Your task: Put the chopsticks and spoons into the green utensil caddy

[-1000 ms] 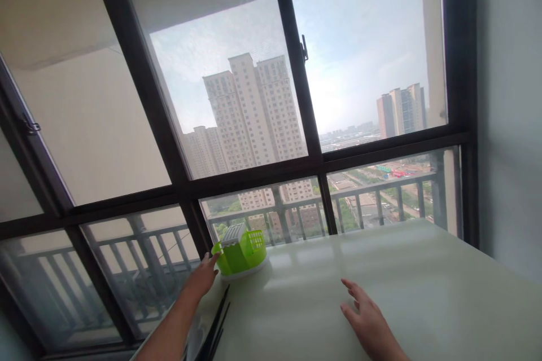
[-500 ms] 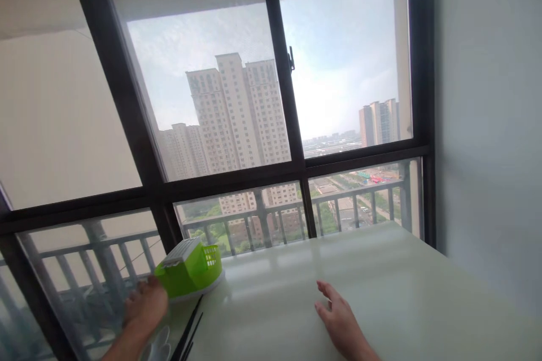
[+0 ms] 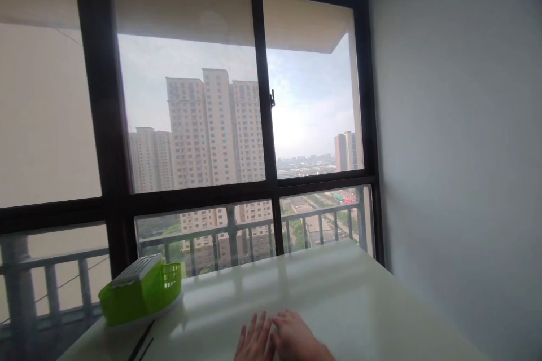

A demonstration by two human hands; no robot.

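My left hand and my right hand lie side by side on the white table at the bottom middle, touching each other. Neither holds anything. The left hand's fingers are stretched flat and point toward the window. To their left, at the table's far left corner, stands a bright green plastic basket with a white slatted insert. Dark chopsticks lie on the table just in front of the basket.
A large black-framed window runs along the table's far edge, with a balcony railing and tower blocks outside. A plain grey wall bounds the table on the right.
My left hand has left the green basket and come right to join my right hand at the bottom middle. The view has swung right and levelled.
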